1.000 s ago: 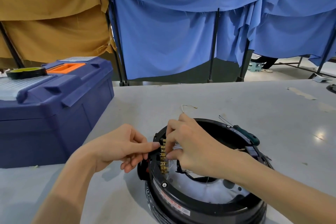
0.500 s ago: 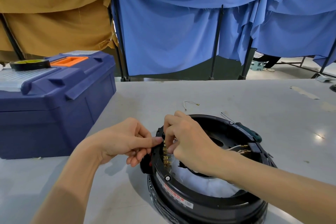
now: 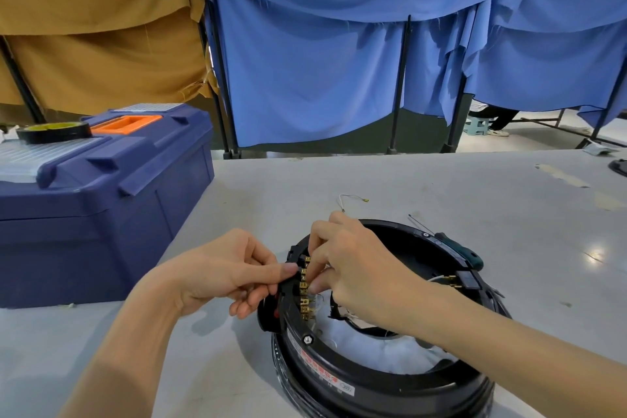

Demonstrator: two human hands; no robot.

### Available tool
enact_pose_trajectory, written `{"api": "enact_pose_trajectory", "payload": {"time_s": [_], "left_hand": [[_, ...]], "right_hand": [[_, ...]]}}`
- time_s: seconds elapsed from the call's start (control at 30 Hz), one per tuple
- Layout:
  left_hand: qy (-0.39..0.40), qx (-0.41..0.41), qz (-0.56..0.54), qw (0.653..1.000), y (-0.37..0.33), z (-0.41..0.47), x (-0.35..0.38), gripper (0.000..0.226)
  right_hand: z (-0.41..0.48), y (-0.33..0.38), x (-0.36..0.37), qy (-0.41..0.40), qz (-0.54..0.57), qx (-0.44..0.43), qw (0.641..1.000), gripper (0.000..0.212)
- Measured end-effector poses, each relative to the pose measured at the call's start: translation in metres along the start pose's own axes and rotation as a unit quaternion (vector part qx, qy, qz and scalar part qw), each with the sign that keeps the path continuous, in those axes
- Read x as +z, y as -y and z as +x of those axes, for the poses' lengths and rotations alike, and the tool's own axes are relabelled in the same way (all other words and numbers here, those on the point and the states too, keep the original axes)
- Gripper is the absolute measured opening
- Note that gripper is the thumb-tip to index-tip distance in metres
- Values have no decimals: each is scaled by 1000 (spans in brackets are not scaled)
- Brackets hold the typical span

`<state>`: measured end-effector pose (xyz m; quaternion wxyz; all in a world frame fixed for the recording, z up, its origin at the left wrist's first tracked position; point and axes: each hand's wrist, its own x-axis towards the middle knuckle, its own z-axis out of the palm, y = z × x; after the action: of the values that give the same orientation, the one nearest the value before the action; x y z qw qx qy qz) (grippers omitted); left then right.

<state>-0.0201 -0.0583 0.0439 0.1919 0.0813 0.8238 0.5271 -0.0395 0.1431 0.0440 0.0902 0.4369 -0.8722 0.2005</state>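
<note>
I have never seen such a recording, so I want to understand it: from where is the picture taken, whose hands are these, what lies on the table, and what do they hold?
There is no machine here. A person works with bare hands, and the one camera sits on the person's head, looking forward and down. On the grey table lies a round black housing with a row of brass terminals on its rim. The left hand grips the rim beside them. The right hand pinches at the terminals, but what lies between its fingertips is hidden. Behind the housing lie a green-handled screwdriver and a loose white wire. At the left stands a blue toolbox with a tape roll on top.
</note>
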Motion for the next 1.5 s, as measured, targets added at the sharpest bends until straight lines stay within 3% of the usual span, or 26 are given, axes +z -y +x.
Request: {"api": "enact_pose_trajectory", "payload": {"time_s": [0.43, 0.57, 0.67, 0.77, 0.9, 0.97, 1.17, 1.5], "left_hand": [[2, 12, 3, 1000, -1, -2, 0, 39], [1, 7, -3, 1000, 0, -2, -1, 38], [-22, -5, -2, 1000, 0, -1, 0, 39], [-111, -2, -7, 994, -2, 5, 5, 41], [-275, 49, -80, 957, 3, 31, 23, 40], [-308, 77, -100, 943, 8, 41, 31, 34], [-330, 108, -135, 928, 15, 53, 41, 12], [-352, 119, -145, 917, 16, 56, 44, 10]], "right_hand": [[-7, 7, 0, -9, -76, -33, 997, 14], [-5, 5, -10, -17, -48, -23, 998, 14], [-2, -11, -27, -78, 10, 28, 997, 13], [-1, -43, -43, -111, 10, 105, 988, 14], [-1, -93, -49, -58, 21, 193, 979, 20], [1, -115, -47, -26, 49, 224, 973, 23], [24, -161, -33, 91, 112, 239, 960, 30], [81, -179, -1, 247, -35, 196, 948, 47]]}}
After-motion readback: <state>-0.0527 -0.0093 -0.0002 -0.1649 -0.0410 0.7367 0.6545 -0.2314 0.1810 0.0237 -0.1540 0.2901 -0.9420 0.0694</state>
